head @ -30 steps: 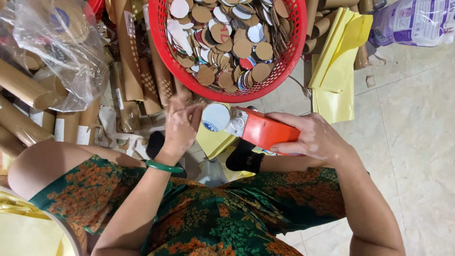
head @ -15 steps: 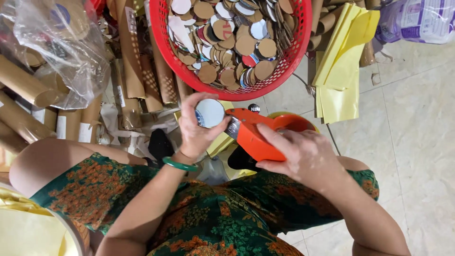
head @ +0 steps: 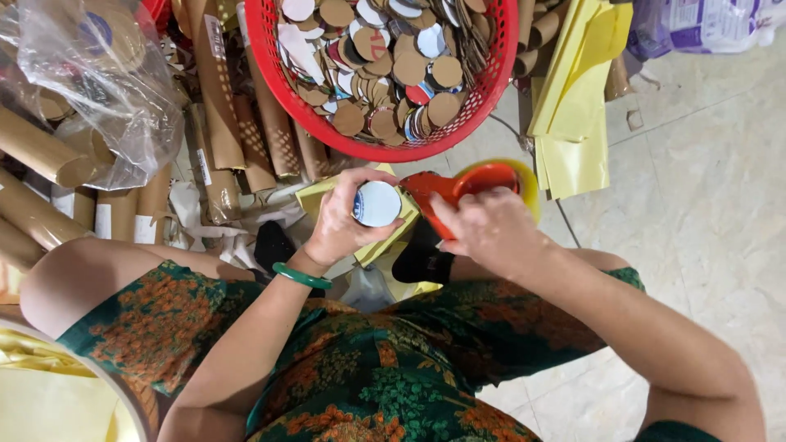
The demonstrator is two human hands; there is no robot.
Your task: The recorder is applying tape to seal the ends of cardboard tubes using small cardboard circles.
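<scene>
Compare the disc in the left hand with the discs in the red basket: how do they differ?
The held disc is single and faces up white; the basket discs are heaped, overlapping, mostly brown. The held disc sits between the fingers of the left hand; the others lie loose in the red basket. All are round and flat.

A home workshop for hand-made paper goods, set up on a pale tiled floor. A red plastic basket brims with round cardboard discs, brown cardboard tubes lie heaped alongside, and yellow paper sheets are stacked nearby. A clear plastic bag holds more parts. The worker sits on the floor among the materials, with no machines in sight.
</scene>
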